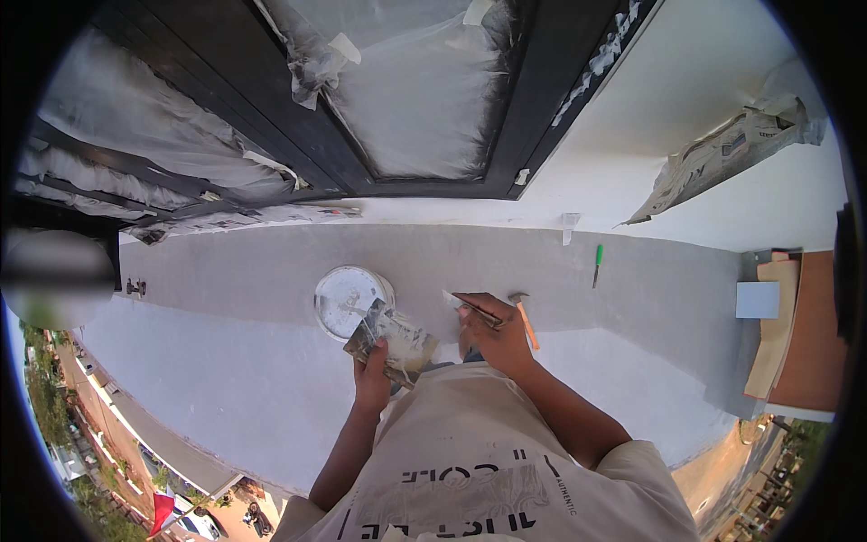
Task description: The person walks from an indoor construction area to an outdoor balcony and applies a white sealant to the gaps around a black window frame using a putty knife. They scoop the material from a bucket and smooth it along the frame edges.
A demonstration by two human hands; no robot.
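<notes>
My left hand (369,378) is closed on the edge of a flat rectangular board (404,336) smeared with white paste. The board is tilted and overlaps the near right side of a round white bucket (348,298) in the picture. To its right, my right hand (502,339) is closed round the handle of what looks like a putty knife (452,301), with white on its blade end. The blade points left toward the board, apart from it. A hammer (526,323) with an orange handle lies on the floor just right of my right hand.
A green-handled tool (598,262) lies on the grey floor near the wall. Plastic sheeting (411,90) covers the dark door's glass. Newspaper (700,167) hangs off the white wall. Cardboard (772,330) and a pale blue panel (757,300) stand at right. The floor's near-left edge overlooks a street.
</notes>
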